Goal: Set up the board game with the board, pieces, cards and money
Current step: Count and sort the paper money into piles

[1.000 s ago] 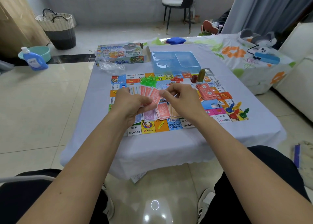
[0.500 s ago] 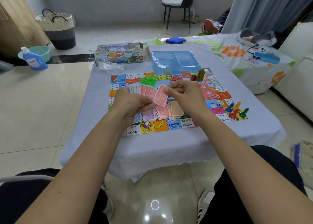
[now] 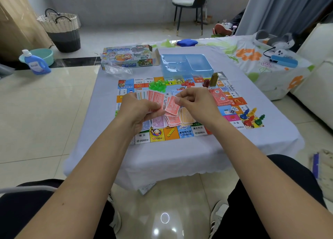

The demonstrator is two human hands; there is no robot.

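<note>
The step in hand appears to be sorting the money: the left hand [image 3: 138, 110] grips a fanned bundle of notes [image 3: 153, 98] over the board [image 3: 156, 137] on the bench, while the right hand's [image 3: 196, 105] fingers pinch a single red note [image 3: 172, 107]. The next move likely calls for laying that note on the red stack [image 3: 173, 120] at 6 o'clock, just below the hands.

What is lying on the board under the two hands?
Sorted stacks of paper money lie on the board: purple, red, orange. The left hand and right hand cover whatever lies further back.

right hand [image 3: 196, 103] | red note [image 3: 172, 108] drawn clear of fan, lower
</note>
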